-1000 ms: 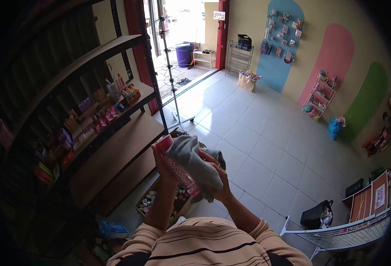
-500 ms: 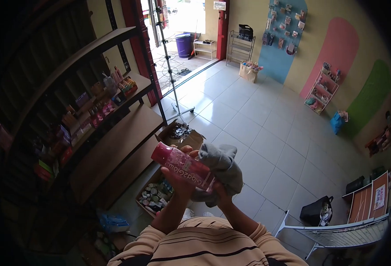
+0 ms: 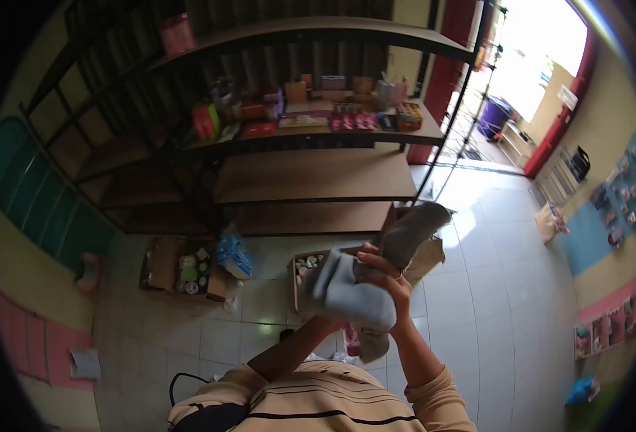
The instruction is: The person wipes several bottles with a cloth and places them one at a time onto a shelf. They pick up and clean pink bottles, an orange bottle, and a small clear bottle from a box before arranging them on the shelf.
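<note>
A grey cloth point(image 3: 354, 295) is bunched in front of my body, blurred by motion, with one end sticking up towards the upper right. The fingers of my right hand point(image 3: 391, 279) are wrapped round its middle. Behind the cloth's lower left part, my left hand point(image 3: 324, 325) is mostly covered; only its wrist side shows, and its fingers are hidden. A small part of the pink bottle point(image 3: 350, 340) peeks out below the cloth, between my wrists. What grips the bottle cannot be made out.
Ahead stands a dark shelf unit point(image 3: 318, 176) with small boxed goods on its middle board. On the floor are a box of small containers point(image 3: 307, 263), an open carton point(image 3: 426, 261), another filled carton point(image 3: 163, 263) and a blue package point(image 3: 235, 255). A doorway lies at upper right.
My view has turned left to face the shelves. The bottle, earlier lifted with its label showing, is now mostly hidden behind the cloth. My right hand has moved up onto the cloth.
</note>
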`<state>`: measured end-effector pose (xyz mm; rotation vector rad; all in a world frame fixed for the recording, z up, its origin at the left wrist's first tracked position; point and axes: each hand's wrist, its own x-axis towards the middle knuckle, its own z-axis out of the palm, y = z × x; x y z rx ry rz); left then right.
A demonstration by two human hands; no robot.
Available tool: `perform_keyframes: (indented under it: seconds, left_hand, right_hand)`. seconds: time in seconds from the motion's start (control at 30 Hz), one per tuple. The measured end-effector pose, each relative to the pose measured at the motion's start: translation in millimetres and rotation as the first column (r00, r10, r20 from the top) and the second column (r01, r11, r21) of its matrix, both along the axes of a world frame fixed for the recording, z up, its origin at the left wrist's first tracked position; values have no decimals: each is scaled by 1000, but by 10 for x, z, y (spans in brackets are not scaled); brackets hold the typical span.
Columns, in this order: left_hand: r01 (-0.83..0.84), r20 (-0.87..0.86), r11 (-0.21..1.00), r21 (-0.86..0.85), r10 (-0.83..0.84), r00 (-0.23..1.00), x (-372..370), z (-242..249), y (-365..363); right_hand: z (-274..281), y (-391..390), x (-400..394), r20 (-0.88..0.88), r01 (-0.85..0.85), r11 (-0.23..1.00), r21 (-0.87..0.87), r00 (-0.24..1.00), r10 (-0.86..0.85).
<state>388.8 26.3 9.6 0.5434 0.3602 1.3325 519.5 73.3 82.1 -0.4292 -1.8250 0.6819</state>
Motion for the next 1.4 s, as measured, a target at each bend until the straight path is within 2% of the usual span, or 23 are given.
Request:
perform_keyframes:
  seconds: [0.07, 0.1, 0.17, 0.2, 0.23, 0.3, 0.37, 0.43, 0.5, 0.53, 0.63, 0.67, 0.73, 0.77, 0.8, 0.83, 0.9, 0.97, 1.07, 1.17, 1.2, 1.27, 1.4]
  left_hand:
    - [-128, 7, 988, -81, 129, 992, -241, -206, -154]
    - [-20, 61, 996, 83, 15, 998, -524, -600, -111]
    - [-67, -240, 940, 333, 153, 959, -844, -200, -257]
    - [-118, -187, 910, 397, 206, 960, -987, -46, -321]
    - [-170, -130, 874, 455, 254, 958, -1105, 85, -374]
    - [-324, -82, 855, 404, 387, 919, -1561, 179, -355]
    - [-531, -119, 842, 94, 539, 834, -2067, -8, -557]
    - [-563, -8, 820, -104, 566, 825, -2660, -310, -586]
    - [-485, 138, 861, -152, 505, 852, -3141, -452, -687]
    - [-491, 86, 855, -167, 508, 857, -3339, -497, -735]
    - [-489, -22, 837, -246, 499, 866, -3794, -518, -899]
    - [-482, -19, 825, -296, 499, 866, -3883, -489, -937]
    - [-540, -37, 746, -389, 573, 819, -3970, -314, -912]
    - [-577, -21, 707, -409, 625, 780, -4033, -339, -888]
    - [-610, 2, 671, -422, 673, 739, -4099, -361, -810]
    - [-638, 32, 636, -435, 718, 695, -4134, -382, -716]
    - [-715, -142, 611, -341, 718, 681, -4211, -382, -631]
    - [-669, -40, 718, -190, 675, 736, -4244, -412, -509]
    - [-627, -188, 779, 16, 618, 763, -4398, -215, -230]
    - [-710, -376, 676, 197, 721, 583, -4598, 50, 214]
    - [-728, -372, 662, 179, 731, 573, -4621, 194, 409]
    - [-717, -471, 570, 401, 800, 372, -4833, 244, 862]
    - [-703, -541, 402, 586, 841, 31, -5033, 645, 1550]
  right_hand:
    - [-15, 88, -361, 12, -36, 999, -8, 999, 36]
    - [-30, 164, -563, -90, -74, 994, -85, 994, 67]
    - [-254, 356, -944, -129, -40, 865, -500, 991, -28]
    - [-337, 442, -1150, -122, -65, 783, -619, 992, -14]
    - [-468, 425, -1378, -62, -77, 814, -576, 997, 51]
    - [-663, 418, -1841, 65, -115, 877, -466, 984, 164]
    - [-633, 186, -2295, 401, -34, 989, -145, 912, 90]
    - [-857, 33, -2859, 443, -14, 977, -213, 890, 109]
    - [-998, -71, -3311, 477, -158, 968, -196, 847, 235]
    - [-1045, -105, -3539, 480, -237, 955, -176, 827, 293]
    - [-974, -176, -3950, 594, -449, 835, -317, 592, 544]
    - [-940, -155, -4030, 574, -542, 808, -231, 595, 563]
    - [-835, -45, -4107, 535, -560, 772, -300, 571, 622]
    - [-768, -8, -4118, 520, -561, 760, -327, 565, 641]
    - [-660, 14, -4125, 614, -444, 890, -99, 677, 406]
    - [-537, 10, -4117, 626, -357, 926, -122, 697, 351]
    - [-310, -35, -4166, 645, -175, 972, -157, 727, 235]
    - [-169, -20, -4353, 681, -142, 868, -475, 565, 465]
    - [-301, 344, -4565, 479, -247, 719, -650, 601, 640]
    - [-200, 819, -4790, 378, -472, 791, -390, 701, 604]
    - [-81, 1021, -4869, 382, -509, 779, -365, 682, 624]
    - [143, 1463, -5016, 311, -582, 737, -345, 670, 675]
    - [697, 2155, -5143, 328, -618, 711, -334, 632, 703]
